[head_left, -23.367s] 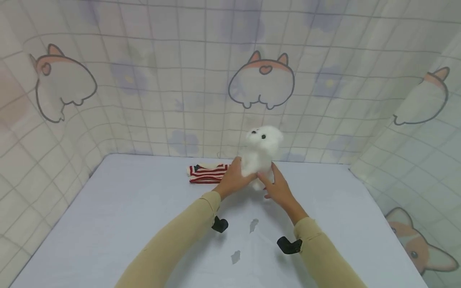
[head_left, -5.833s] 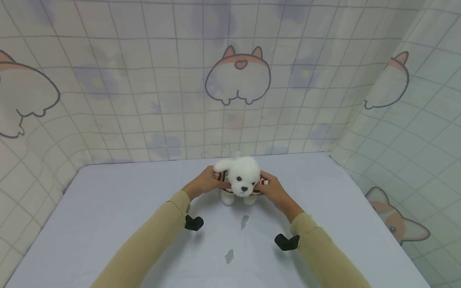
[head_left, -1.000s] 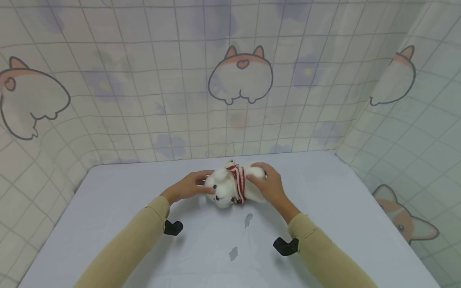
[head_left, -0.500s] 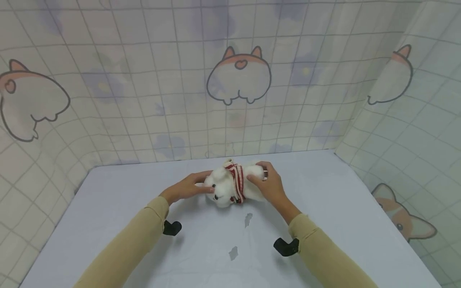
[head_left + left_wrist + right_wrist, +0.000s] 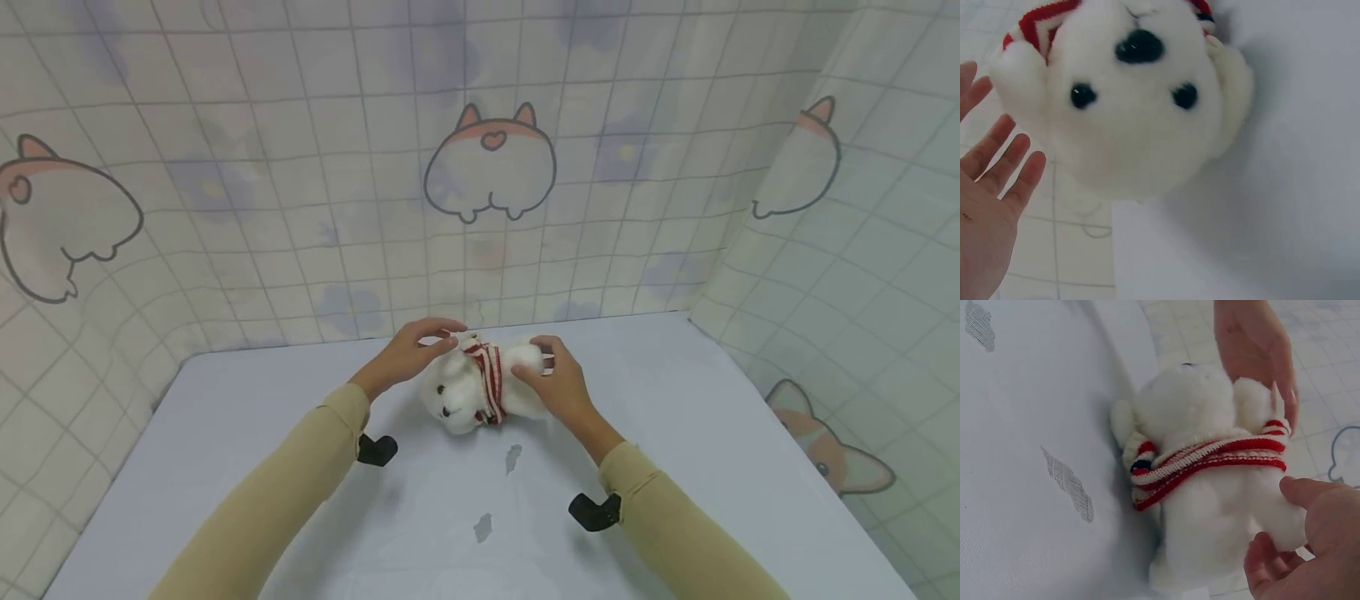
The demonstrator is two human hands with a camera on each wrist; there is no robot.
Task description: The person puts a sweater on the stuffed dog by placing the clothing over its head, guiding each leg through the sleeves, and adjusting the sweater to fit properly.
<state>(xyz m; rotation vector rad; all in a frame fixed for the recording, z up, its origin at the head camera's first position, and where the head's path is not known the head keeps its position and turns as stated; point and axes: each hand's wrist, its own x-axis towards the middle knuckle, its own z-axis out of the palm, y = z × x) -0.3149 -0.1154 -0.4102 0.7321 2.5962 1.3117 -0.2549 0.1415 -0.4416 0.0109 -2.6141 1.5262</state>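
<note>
A white plush dog [image 5: 457,400] lies on its side on the table, its head toward the left. A red-and-white striped knit sweater [image 5: 491,379] is bunched around its upper body; in the right wrist view a short sleeve [image 5: 1276,428] sits by the upper ear. My right hand [image 5: 561,379] holds an upper leg between thumb and fingers. Beside the head and ear, my left hand [image 5: 408,354] has its fingers extended and spread. The left wrist view shows those fingertips [image 5: 1029,175] close to the plush dog's head.
The white table [image 5: 637,467] bears two grey patches [image 5: 483,527] in front of the plush dog. A grid-patterned curtain with printed corgis [image 5: 491,167] rises behind the table and along its sides. A black wrist camera [image 5: 594,512] juts from each sleeve.
The sweater, earlier on the table, is now on the plush dog, which stood upright and now lies sideways. Within the last second, my left hand left its face and moved up toward the upper ear.
</note>
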